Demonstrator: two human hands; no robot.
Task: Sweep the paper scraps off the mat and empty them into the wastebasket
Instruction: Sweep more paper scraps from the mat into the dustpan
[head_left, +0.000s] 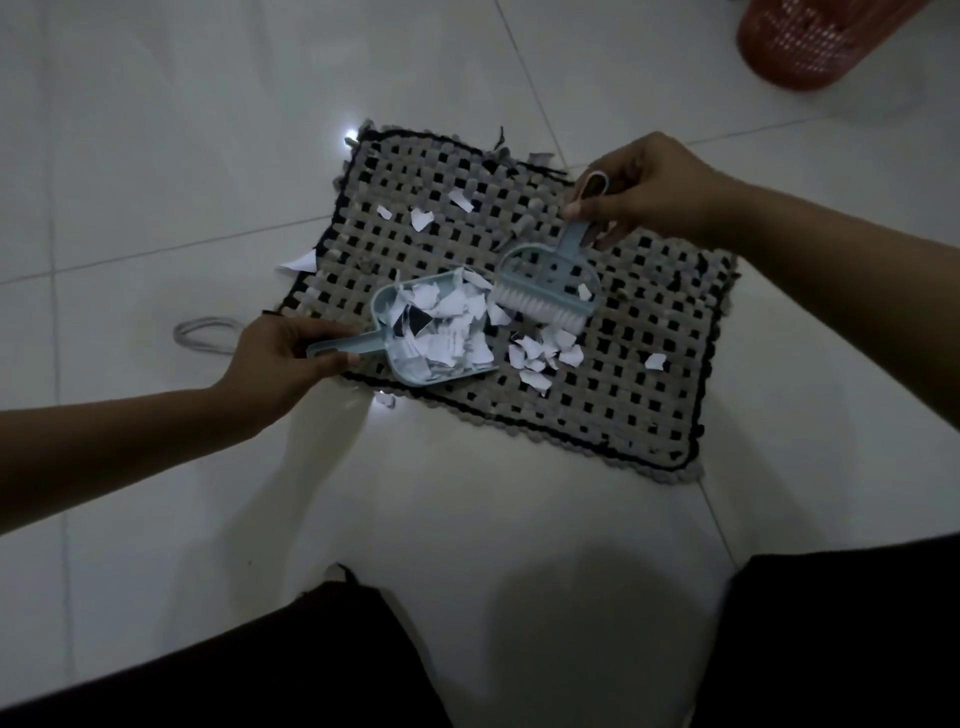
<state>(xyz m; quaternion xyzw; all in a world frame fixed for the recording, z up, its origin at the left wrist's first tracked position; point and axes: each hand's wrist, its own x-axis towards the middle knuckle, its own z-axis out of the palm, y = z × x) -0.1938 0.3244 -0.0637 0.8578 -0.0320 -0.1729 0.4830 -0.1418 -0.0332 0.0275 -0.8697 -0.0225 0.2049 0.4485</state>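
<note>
The left hand grips the dustpan flat on the mat, so the brush, gripped by the right hand, can push paper scraps in. The wastebasket is far off and cut by the edge. It is dark.

The rectangular woven mat shows a checkered weave of grey-beige strips over black gaps, edged with a black border line and grey trim. The small plastic dustpan and the hand brush are both pale blue, the brush with white bristles, and the torn paper scraps are white, a few with black patches. The mesh wastebasket is red-orange with a fine lattice of holes, standing on a glossy white tiled floor with thin grey grout lines.
</note>
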